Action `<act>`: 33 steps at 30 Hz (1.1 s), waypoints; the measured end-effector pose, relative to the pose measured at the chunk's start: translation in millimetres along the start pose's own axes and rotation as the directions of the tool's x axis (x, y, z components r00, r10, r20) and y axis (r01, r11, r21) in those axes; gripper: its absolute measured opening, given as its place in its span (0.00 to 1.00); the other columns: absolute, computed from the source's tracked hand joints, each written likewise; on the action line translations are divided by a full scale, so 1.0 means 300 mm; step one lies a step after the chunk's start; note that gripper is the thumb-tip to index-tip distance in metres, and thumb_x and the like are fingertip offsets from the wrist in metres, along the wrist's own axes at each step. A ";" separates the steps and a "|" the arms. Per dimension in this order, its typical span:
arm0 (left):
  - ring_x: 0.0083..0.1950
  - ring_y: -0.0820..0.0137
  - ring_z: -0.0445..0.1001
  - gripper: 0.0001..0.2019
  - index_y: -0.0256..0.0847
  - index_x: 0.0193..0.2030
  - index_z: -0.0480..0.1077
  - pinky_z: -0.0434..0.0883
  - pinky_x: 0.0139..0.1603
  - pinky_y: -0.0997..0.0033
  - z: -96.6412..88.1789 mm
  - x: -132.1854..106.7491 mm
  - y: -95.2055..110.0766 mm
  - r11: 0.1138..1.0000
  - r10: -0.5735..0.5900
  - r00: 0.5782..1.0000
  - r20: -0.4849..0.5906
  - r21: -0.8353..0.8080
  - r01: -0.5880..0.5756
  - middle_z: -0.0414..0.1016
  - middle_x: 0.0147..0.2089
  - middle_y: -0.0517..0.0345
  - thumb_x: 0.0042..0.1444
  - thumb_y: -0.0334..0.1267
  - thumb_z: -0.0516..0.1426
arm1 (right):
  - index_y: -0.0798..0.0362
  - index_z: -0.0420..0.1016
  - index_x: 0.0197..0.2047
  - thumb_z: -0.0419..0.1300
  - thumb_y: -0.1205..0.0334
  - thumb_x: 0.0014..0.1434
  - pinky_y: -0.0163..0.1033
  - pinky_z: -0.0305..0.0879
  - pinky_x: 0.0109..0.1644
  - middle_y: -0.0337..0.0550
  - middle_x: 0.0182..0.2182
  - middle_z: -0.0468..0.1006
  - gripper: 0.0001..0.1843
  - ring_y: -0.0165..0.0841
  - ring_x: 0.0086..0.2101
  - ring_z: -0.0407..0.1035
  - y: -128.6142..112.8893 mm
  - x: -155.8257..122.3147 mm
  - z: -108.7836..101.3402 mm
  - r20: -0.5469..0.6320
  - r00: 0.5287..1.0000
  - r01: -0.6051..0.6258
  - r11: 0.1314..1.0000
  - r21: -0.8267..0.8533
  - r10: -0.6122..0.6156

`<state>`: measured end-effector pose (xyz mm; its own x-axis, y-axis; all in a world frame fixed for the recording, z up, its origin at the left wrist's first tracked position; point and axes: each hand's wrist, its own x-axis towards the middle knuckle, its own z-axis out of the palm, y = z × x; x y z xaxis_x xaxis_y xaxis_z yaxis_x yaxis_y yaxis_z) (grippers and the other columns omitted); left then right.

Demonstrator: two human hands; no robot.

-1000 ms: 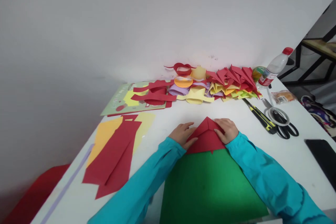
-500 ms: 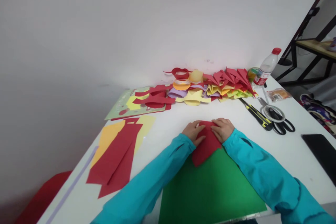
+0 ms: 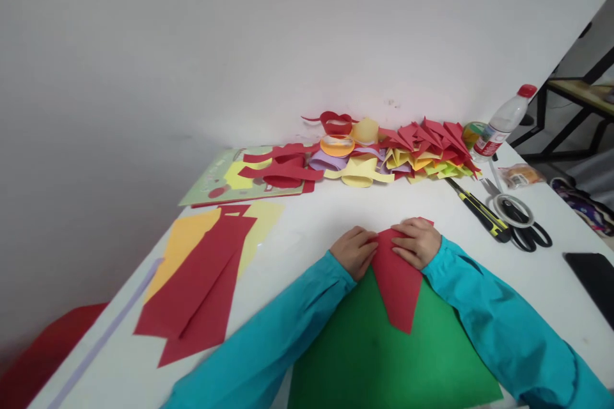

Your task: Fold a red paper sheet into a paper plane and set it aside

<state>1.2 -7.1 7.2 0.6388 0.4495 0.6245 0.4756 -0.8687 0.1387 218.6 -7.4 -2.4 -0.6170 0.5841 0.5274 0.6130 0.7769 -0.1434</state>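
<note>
A folded piece of red paper (image 3: 399, 287) lies over the far end of a large green sheet (image 3: 384, 364), its narrower end pointing toward me. My left hand (image 3: 355, 250) pinches the paper's upper left corner, the thumb hidden beneath the fingers. Across the upper right part of the same paper, my right hand (image 3: 417, 243) holds it with curled fingers; a small red tip sticks out beyond the knuckles. Left of my arm, long red paper pieces (image 3: 201, 278) overlap a yellow-orange sheet (image 3: 181, 239) and a pale yellow one (image 3: 263, 223).
Paper rings with strips (image 3: 359, 169) and folded red paper shapes (image 3: 426, 137) line the wall. On the right are a bottle (image 3: 501, 124), a utility knife (image 3: 480, 211), a tape roll (image 3: 501, 204), scissors (image 3: 530, 236) and a black flat object (image 3: 592, 281). A booklet (image 3: 206, 185) lies back left.
The red paper has turned so its near end points more to the right and closer to me. Both hands have shifted their hold along its far edge. The view has moved slightly.
</note>
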 end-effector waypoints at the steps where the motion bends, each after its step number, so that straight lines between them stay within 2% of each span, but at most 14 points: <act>1: 0.36 0.67 0.67 0.08 0.34 0.34 0.72 0.73 0.36 0.66 0.001 -0.006 0.005 1.000 -0.008 1.000 -0.023 0.003 0.008 0.74 0.38 0.47 0.55 0.31 0.51 | 0.49 0.77 0.38 0.55 0.55 0.57 0.46 0.63 0.43 0.45 0.44 0.75 0.12 0.39 0.42 0.63 -0.001 0.001 -0.006 0.018 1.000 0.015 1.000 -0.007 -0.014; 7: 0.38 0.67 0.70 0.09 0.33 0.34 0.71 0.74 0.37 0.66 -0.007 -0.025 0.020 0.997 -0.067 0.993 -0.092 0.032 0.071 0.73 0.37 0.45 0.56 0.30 0.50 | 0.48 0.76 0.41 0.53 0.54 0.58 0.48 0.61 0.46 0.45 0.50 0.71 0.14 0.41 0.45 0.61 -0.015 0.017 -0.031 0.117 0.993 0.036 0.999 -0.013 -0.034; 13: 0.39 0.65 0.70 0.10 0.31 0.37 0.71 0.74 0.39 0.64 -0.010 -0.034 0.032 0.993 -0.078 0.980 -0.182 0.071 0.092 0.73 0.36 0.44 0.55 0.28 0.48 | 0.49 0.74 0.45 0.52 0.51 0.57 0.50 0.60 0.45 0.45 0.55 0.66 0.18 0.41 0.44 0.61 -0.033 0.032 -0.047 0.169 0.985 -0.046 0.998 0.035 0.039; 18: 0.35 0.67 0.70 0.09 0.30 0.35 0.70 0.73 0.36 0.66 0.000 -0.038 0.020 0.987 -0.162 0.966 -0.202 -0.024 0.161 0.73 0.32 0.45 0.54 0.26 0.48 | 0.47 0.76 0.42 0.54 0.53 0.57 0.47 0.59 0.43 0.43 0.46 0.74 0.14 0.38 0.40 0.64 -0.028 0.050 -0.043 0.149 0.984 -0.121 0.982 0.144 0.099; 20: 0.33 0.68 0.70 0.10 0.32 0.34 0.70 0.72 0.34 0.68 0.008 -0.038 0.001 0.980 -0.195 0.960 -0.200 -0.065 0.186 0.73 0.31 0.48 0.54 0.26 0.48 | 0.47 0.77 0.38 0.55 0.53 0.56 0.46 0.58 0.42 0.43 0.43 0.75 0.12 0.37 0.39 0.64 -0.032 0.059 -0.036 0.126 0.984 -0.146 0.980 0.138 0.129; 22: 0.31 0.70 0.70 0.11 0.35 0.32 0.71 0.72 0.33 0.69 0.018 -0.038 -0.021 0.980 -0.183 0.965 -0.190 -0.113 0.163 0.75 0.31 0.50 0.55 0.27 0.47 | 0.47 0.77 0.35 0.55 0.53 0.56 0.45 0.57 0.41 0.44 0.41 0.74 0.12 0.36 0.38 0.64 -0.048 0.067 -0.030 0.114 0.983 -0.154 0.984 0.086 0.144; 24: 0.31 0.71 0.71 0.12 0.37 0.31 0.71 0.72 0.34 0.69 0.027 -0.042 -0.038 0.977 -0.174 0.966 -0.193 -0.158 0.144 0.76 0.32 0.52 0.55 0.28 0.46 | 0.48 0.77 0.37 0.54 0.55 0.57 0.43 0.57 0.39 0.45 0.38 0.73 0.12 0.35 0.36 0.64 -0.075 0.070 -0.029 0.131 0.981 -0.151 0.988 0.041 0.144; 27: 0.34 0.71 0.73 0.12 0.38 0.31 0.71 0.72 0.36 0.69 0.034 -0.051 -0.048 0.962 -0.243 0.942 -0.232 -0.181 0.204 0.76 0.34 0.53 0.55 0.29 0.47 | 0.51 0.74 0.43 0.52 0.56 0.58 0.41 0.59 0.37 0.46 0.35 0.71 0.14 0.34 0.33 0.63 -0.118 0.068 -0.028 0.169 0.976 -0.155 0.984 0.082 0.139; 30: 0.35 0.70 0.73 0.12 0.37 0.31 0.72 0.73 0.37 0.68 0.035 -0.058 -0.046 0.952 -0.298 0.922 -0.246 -0.153 0.266 0.77 0.35 0.52 0.55 0.30 0.48 | 0.54 0.72 0.45 0.49 0.55 0.60 0.41 0.62 0.36 0.48 0.35 0.68 0.17 0.34 0.32 0.61 -0.140 0.068 -0.020 0.193 0.973 -0.147 0.984 0.101 0.126; 33: 0.35 0.70 0.73 0.12 0.36 0.31 0.72 0.73 0.38 0.68 0.035 -0.059 -0.045 0.959 -0.275 0.933 -0.231 -0.127 0.252 0.77 0.35 0.51 0.56 0.30 0.47 | 0.54 0.75 0.38 0.48 0.53 0.60 0.44 0.62 0.38 0.51 0.41 0.66 0.18 0.35 0.33 0.60 -0.142 0.074 -0.005 0.203 0.969 -0.141 0.990 -0.015 0.141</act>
<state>-10.3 -1.1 -13.8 0.3258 0.6106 0.7218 0.5402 -0.7468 0.3879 179.7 -28.0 16.7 -0.6115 0.7233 0.3209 0.7014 0.6832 -0.2032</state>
